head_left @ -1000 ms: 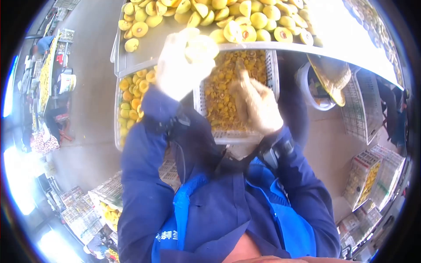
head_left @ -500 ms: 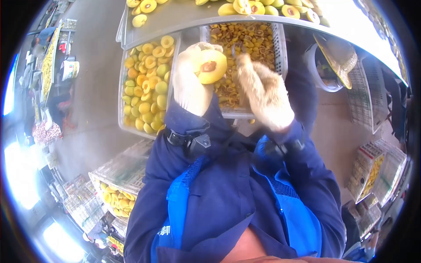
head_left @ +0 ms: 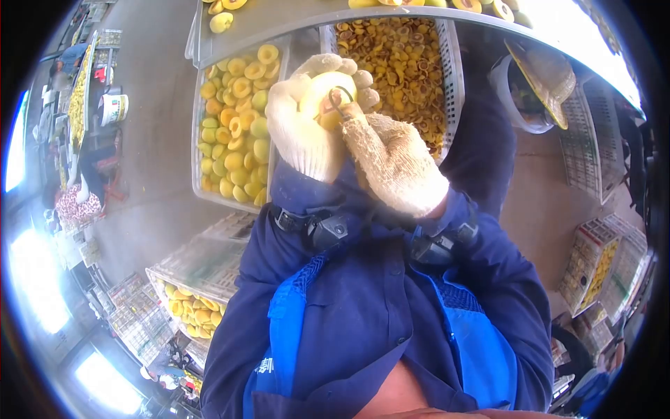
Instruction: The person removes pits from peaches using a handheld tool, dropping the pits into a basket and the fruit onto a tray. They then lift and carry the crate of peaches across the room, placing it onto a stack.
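My left hand (head_left: 307, 126), in a whitish knit glove, cups a pale yellow fruit half (head_left: 325, 89) with its cut face up. A thin curved metal tool (head_left: 336, 98) is gripped in my right hand (head_left: 396, 157), whose glove is tan and worn. The tool's loop lies against the middle of the fruit, and the right fingertips touch or nearly touch it. Both hands are together in front of a crate of brownish pits and scraps (head_left: 452, 77). Left of them stands a crate of yellow-green fruit halves (head_left: 197, 150).
A metal table (head_left: 272, 31) with fruit on it runs across the top. On the right are a white bucket (head_left: 504, 94), a straw hat (head_left: 548, 80) and an upright crate (head_left: 583, 146). Another fruit crate (head_left: 202, 262) stands at lower left. People are at far left.
My right hand has moved left and brought the tool onto the fruit. The left hand's fingers now curl around the fruit's far side, and its cut face is turned differently.
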Motion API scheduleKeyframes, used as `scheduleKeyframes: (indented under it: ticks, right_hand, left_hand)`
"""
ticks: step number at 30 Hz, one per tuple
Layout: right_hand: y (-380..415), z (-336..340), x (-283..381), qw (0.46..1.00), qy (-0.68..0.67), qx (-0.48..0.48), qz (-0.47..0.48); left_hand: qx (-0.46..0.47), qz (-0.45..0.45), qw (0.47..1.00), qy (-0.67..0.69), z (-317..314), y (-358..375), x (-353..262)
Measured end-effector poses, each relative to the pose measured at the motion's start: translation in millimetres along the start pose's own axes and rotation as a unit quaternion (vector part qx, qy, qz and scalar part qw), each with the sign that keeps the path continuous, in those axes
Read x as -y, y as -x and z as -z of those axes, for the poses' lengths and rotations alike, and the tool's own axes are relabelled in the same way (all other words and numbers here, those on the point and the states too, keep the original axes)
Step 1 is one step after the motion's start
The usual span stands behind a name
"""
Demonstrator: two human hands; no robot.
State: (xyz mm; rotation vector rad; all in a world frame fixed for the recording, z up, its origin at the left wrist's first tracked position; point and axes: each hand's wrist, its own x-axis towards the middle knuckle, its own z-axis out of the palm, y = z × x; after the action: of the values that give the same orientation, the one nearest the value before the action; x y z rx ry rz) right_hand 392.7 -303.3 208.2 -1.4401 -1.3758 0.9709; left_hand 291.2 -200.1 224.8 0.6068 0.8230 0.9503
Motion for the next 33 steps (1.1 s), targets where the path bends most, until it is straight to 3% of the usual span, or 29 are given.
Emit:
scheduleKeyframes:
  ticks: [2,4,7,10,11,13,18,19,21,24,26,28,31,32,33]
  right_hand:
    - [0.8,3.0,-0.5,1.000,-0.019,0.019,-0.002]
    - [-4.3,14.3,8.3,0.983,-0.133,0.073,-0.099]
    - [-11.1,32.0,7.0,0.876,-0.347,0.168,-0.290]
    - [-12.4,30.7,-6.9,0.771,-0.527,0.195,-0.300]
    - [-9.5,26.0,-9.7,0.781,-0.536,0.158,-0.281]
    - [-2.2,11.0,-46.0,0.705,-0.635,0.177,-0.261]
    - [1.7,-7.4,-77.8,0.558,-0.783,0.185,-0.203]
    - [2.5,-6.7,-77.2,0.574,-0.764,0.165,-0.243]
    - [5.0,-18.0,-74.0,0.675,-0.694,0.094,-0.232]
    - [-3.0,-8.1,-64.3,0.810,-0.535,0.062,-0.233]
    - [-4.2,-8.4,-58.0,0.823,-0.516,0.057,-0.231]
    - [-7.5,-11.5,-56.2,0.775,-0.591,0.045,-0.220]
    - [-5.2,-19.2,-73.9,0.630,-0.735,0.076,-0.237]
    - [-4.5,-18.9,-74.1,0.598,-0.763,0.091,-0.226]
    - [-1.8,-18.0,-78.0,0.617,-0.757,0.087,-0.194]
  left_hand:
    - [0.003,0.015,1.000,-0.017,0.3,2.8,-0.8]
    - [0.040,0.030,0.999,-0.017,10.2,-2.1,-0.5]
    - [0.052,0.021,0.997,-0.046,18.8,-7.5,4.1]
    - [0.144,0.010,0.986,-0.077,21.0,-16.6,-2.6]
    - [0.176,0.034,0.981,-0.073,22.2,-22.3,-3.4]
    - [0.235,0.081,0.967,-0.061,26.5,-31.4,-3.7]
    - [0.244,0.025,0.934,-0.258,20.5,-31.8,-9.1]
    - [0.252,0.019,0.932,-0.260,21.7,-35.0,-6.8]
    - [0.241,0.032,0.940,-0.238,21.4,-37.5,-3.7]
    - [0.162,0.062,0.966,-0.190,12.0,-38.0,1.0]
    - [0.089,0.058,0.974,-0.198,5.9,-31.2,1.9]
    - [0.079,0.085,0.988,-0.102,7.3,-33.0,4.3]
    - [0.055,0.168,0.978,0.115,17.1,-44.9,11.6]
    - [0.051,0.168,0.977,0.122,28.1,-55.0,14.2]
    - [0.046,0.168,0.976,0.128,40.5,-64.9,15.1]
